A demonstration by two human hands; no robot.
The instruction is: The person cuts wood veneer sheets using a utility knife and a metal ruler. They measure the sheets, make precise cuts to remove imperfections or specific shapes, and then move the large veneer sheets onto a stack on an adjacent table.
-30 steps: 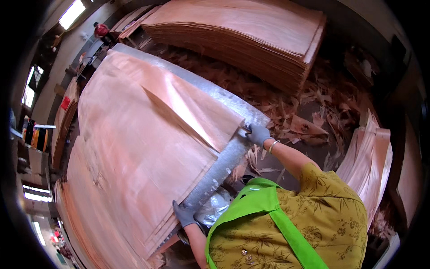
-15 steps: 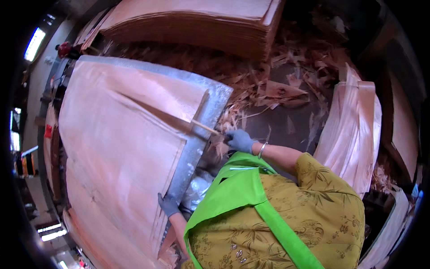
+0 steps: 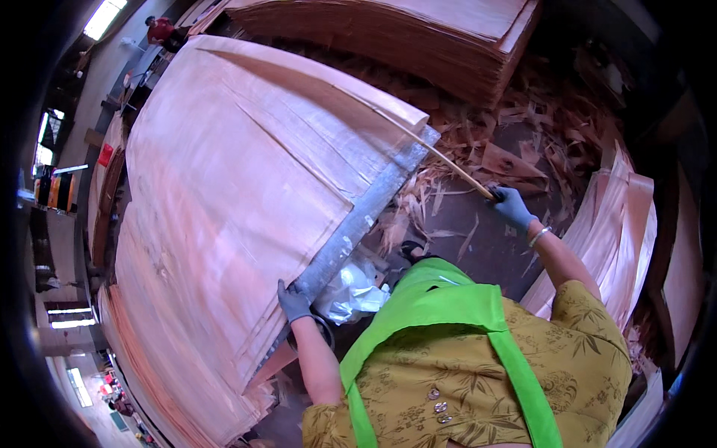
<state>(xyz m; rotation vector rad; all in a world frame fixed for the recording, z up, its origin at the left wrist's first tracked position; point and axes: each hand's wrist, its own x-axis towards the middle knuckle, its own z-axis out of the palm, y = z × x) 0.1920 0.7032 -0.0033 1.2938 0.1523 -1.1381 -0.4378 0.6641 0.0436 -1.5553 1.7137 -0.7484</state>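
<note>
A wide metal-edged table [image 3: 343,243] bears large pale wood veneer sheets [image 3: 209,179]. My gloved right hand [image 3: 512,209], off the table's right side, is closed round one end of a thin wooden stick [image 3: 452,164]. The stick's far part reaches over the table, under or along a veneer sheet [image 3: 373,108] whose far side is lifted and folded over. My gloved left hand [image 3: 293,302] is at the near edge of the veneer sheets, its fingers closed on that edge; some of them are hidden. A crease runs through the sheets between the hands.
A tall veneer stack [image 3: 403,45] stands behind the table. Torn veneer scraps [image 3: 538,149] litter the floor. Long veneer strips [image 3: 597,239] hang at the right. Crumpled clear plastic [image 3: 351,291] lies beside the table edge. Another person [image 3: 163,31] is far off at upper left.
My right hand has moved right, drawing the stick with it. The far veneer sheet has spread toward the far side and over the metal edge. My left hand stays at the near edge.
</note>
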